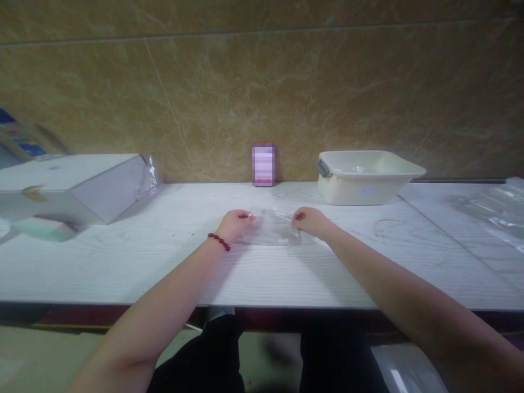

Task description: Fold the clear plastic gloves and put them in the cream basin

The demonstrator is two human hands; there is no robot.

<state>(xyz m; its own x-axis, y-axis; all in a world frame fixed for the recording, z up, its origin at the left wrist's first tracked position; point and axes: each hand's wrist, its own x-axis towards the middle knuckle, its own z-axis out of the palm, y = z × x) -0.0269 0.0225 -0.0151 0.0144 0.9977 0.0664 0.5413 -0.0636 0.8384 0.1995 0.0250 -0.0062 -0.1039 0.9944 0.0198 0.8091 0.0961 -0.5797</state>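
Note:
A clear plastic bag (274, 226) lies flat over the pale wood-grain table, stretched between my two hands. My left hand (237, 222), with a dark red bead bracelet (219, 241) at the wrist, pinches the bag's left side. On the opposite side, the fingers of my right hand (309, 220) are closed on the bag's right edge. Whether anything lies inside the bag is hard to make out through the shiny film.
A cream plastic bin (360, 190) with a grey handle stands at the back right. Against the wall leans a blurred, phone-like rectangle (263, 165). A white box (82, 185) sits at left; clear plastic sheets (497, 210) lie far right on the table (164, 273).

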